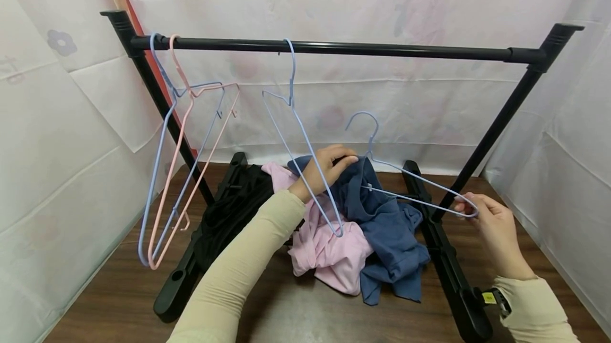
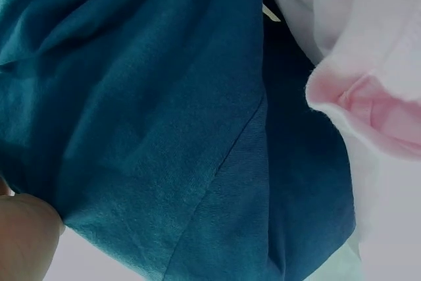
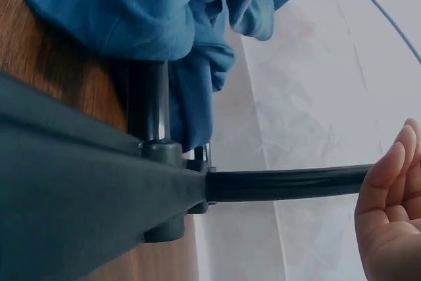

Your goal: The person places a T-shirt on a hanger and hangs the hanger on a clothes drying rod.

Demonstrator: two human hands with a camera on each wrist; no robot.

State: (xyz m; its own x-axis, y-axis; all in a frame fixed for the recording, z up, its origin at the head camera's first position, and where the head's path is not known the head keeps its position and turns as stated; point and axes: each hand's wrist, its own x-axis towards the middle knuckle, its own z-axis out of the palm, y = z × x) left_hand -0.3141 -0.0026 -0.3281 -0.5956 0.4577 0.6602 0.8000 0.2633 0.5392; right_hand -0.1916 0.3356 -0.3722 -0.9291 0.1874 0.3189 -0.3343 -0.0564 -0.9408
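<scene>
Left hand [image 1: 329, 165] grips blue shirt [image 2: 164, 129]; right hand [image 1: 491, 223] pinches hanger [image 1: 406, 178]

Staged laundry corner — garment rack [image 1: 329, 47], hangers [image 1: 172, 147], white sheet backdrop [image 1: 429, 88].

Black rack [image 1: 334, 49]; three hung hangers [image 1: 191, 136]; pink garment [image 1: 329, 253].

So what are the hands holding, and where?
The right hand pinches a blue hanger by its shoulder end. The left hand grips the blue shirt at its collar, near the hanger's hook.
</scene>
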